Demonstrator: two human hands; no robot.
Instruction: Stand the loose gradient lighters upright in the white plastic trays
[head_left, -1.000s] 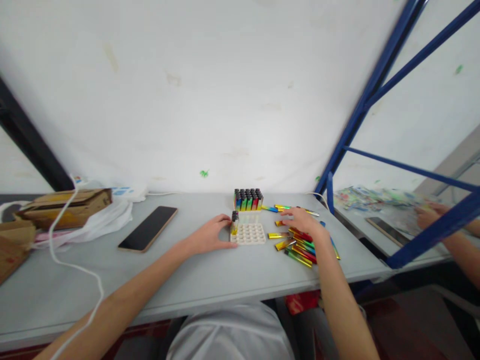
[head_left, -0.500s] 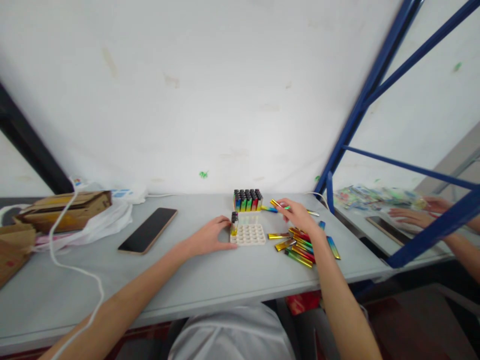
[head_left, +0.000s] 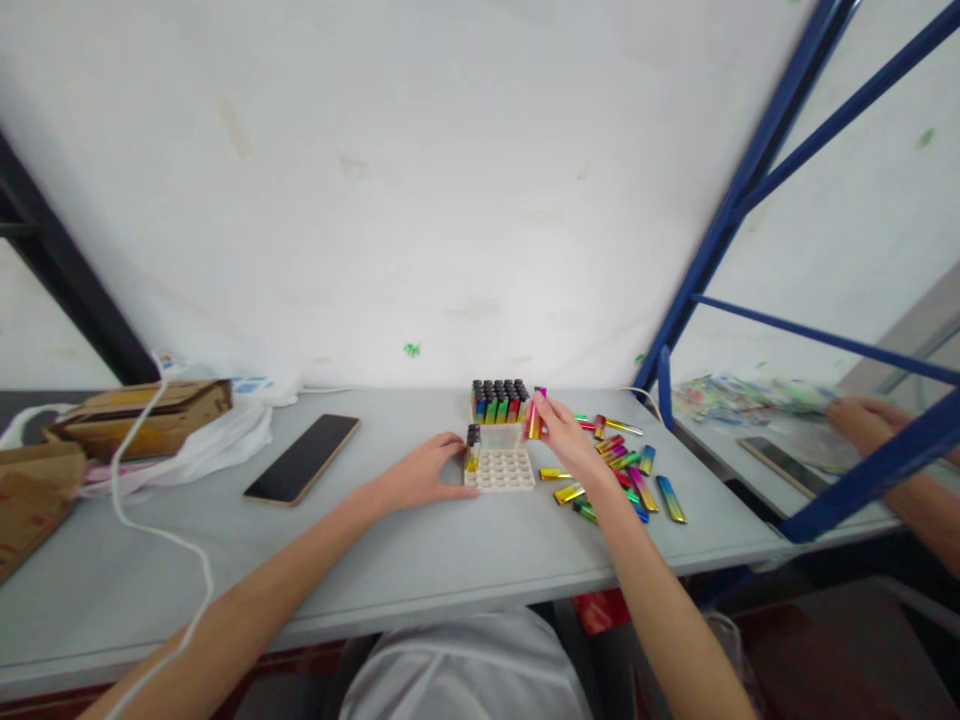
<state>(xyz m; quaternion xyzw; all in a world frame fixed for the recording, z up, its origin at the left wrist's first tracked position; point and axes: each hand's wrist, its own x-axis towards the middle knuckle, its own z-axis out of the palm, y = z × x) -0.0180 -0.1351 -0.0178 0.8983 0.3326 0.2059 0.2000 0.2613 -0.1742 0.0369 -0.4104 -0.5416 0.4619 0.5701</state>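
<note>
My left hand grips the left side of a small white tray with round holes, thumb at its front corner and fingers behind. Dark-topped lighters stand upright in the tray's left column. Between the fingertips of my right hand is a shiny magenta and gold lighter, held almost upright above the tray's back right. To the right of the tray lies a loose pile of metallic coloured lighters, partly behind my right forearm. A block of upright lighters with black tops stands behind the tray.
A phone lies flat left of my left hand. Further left are a cardboard box, a white plastic bag and a white cable. A blue metal frame borders the grey table on the right.
My right hand has moved left and slightly down from the pile towards the tray. The lighter in it has turned from slanted to nearly upright. My left hand has stayed at the tray.
</note>
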